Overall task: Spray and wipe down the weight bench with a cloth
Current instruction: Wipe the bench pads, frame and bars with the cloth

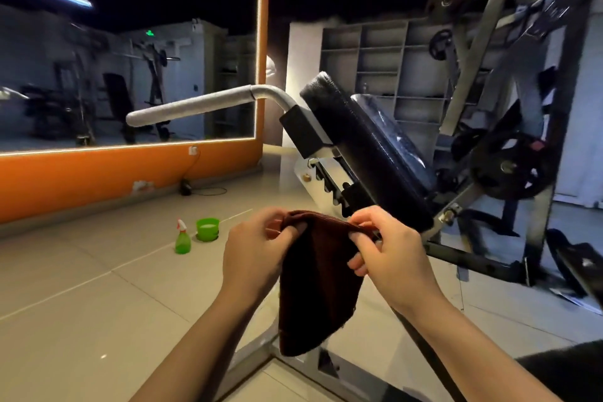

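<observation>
**Both hands hold the cloth up beside the bench**

Head camera: the left hand (257, 251) and the right hand (388, 251) are raised side by side in the middle of the view, each pinching the top edge of a dark reddish-brown terry cloth (318, 284). The left thumb and fingers are curled round the cloth's upper left corner; the right thumb and forefinger nip the upper right corner, with the other fingers bent below. The cloth hangs down between the two forearms, folded or doubled, its lower edge loose above the grey metal base frame (261, 359) on the floor.

Just beyond the hands stands the weight bench, its black padded backrest (368, 153) tilted steeply, with a notched metal adjuster under it. A grey textured curved handle bar (195, 106) juts out to the left from the bench's top. The cloth is near the pad's lower end but not touching it.

On the pale tiled floor (81, 287) to the left, well apart from the hands, a green plastic spray bottle with a white and red trigger (182, 238) stands upright, just beside a green plastic bucket (208, 229). Behind them runs an orange wall (98, 176) with a large lit-edged mirror (130, 59). To the right, black weight plates (509, 170) hang on a metal rack.
</observation>
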`<state>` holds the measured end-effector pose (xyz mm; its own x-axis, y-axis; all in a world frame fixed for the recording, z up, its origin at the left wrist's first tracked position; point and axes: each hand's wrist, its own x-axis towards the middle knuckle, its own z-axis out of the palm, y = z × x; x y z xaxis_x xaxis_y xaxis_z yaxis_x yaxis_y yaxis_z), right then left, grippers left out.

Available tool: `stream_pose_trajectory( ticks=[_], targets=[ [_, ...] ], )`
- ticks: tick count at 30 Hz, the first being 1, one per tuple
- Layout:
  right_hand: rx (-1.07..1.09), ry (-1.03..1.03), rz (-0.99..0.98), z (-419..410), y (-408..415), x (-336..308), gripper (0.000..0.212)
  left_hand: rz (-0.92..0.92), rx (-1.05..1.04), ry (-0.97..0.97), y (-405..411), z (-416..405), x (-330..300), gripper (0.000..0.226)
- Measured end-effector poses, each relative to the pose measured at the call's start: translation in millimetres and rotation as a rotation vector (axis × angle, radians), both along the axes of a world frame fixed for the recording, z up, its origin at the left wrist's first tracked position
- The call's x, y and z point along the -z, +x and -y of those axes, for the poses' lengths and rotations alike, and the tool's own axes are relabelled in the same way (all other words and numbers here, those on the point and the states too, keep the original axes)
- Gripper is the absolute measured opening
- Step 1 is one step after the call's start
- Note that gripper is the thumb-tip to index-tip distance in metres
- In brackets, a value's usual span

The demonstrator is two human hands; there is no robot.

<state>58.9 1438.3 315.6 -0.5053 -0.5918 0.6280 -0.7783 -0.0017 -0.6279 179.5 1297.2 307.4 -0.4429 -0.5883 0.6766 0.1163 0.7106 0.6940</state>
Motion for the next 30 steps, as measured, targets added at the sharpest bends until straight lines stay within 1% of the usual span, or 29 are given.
stream_pose_trajectory(
  ticks=[2,5,6,8,11,13,14,15,17,19,20,22,24,26,28,30],
  targets=[
    [-0.009,-0.057,-0.11,18,4,-9,0.019,-0.102,-0.036,0.072,0,15,-3,0.014],
    [-0.068,-0.148,-0.342,59,8,-23,0.017,-0.29,0.091,0.34,4,46,-13,0.011],
    [-0.09,-0.201,-0.418,74,9,-31,0.015,-0.321,0.117,0.374,6,59,-20,0.01],
    [-0.093,-0.295,-0.553,103,11,-51,0.022,-0.352,0.132,0.372,12,83,-38,0.01],
    [-0.011,-0.362,-0.734,137,12,-85,0.03,-0.372,0.143,0.28,20,113,-69,0.008],
    [0.095,-0.392,-0.789,154,14,-107,0.025,-0.37,0.146,0.19,20,130,-92,0.008],
    [0.158,-0.383,-0.81,161,17,-118,0.021,-0.361,0.14,0.135,18,137,-104,0.006],
    [0.214,-0.332,-0.816,168,19,-128,0.024,-0.336,0.11,0.07,14,143,-115,0.004],
    [0.307,-0.103,-0.791,183,24,-144,0.045,-0.242,-0.032,-0.125,1,156,-135,0.004],
    [0.432,0.133,-0.795,202,21,-153,0.07,-0.163,-0.179,-0.329,-16,174,-145,0.013],
    [0.507,0.24,-0.804,213,16,-155,0.079,-0.154,-0.224,-0.391,-22,187,-147,0.017],
    [0.672,0.417,-0.837,234,5,-152,0.089,-0.165,-0.287,-0.416,-27,219,-147,0.029],
    [0.819,0.467,-0.93,247,-3,-149,0.088,-0.177,-0.357,-0.418,-20,262,-144,0.037],
    [0.877,0.422,-0.976,259,-7,-149,0.08,-0.124,-0.445,-0.421,-7,308,-136,0.04],
    [0.844,0.375,-1.019,273,-9,-150,0.069,0.019,-0.5,-0.386,2,347,-123,0.039],
    [0.779,0.25,-1.059,293,-11,-148,0.06,0.164,-0.531,-0.417,3,374,-108,0.039]
  ],
)
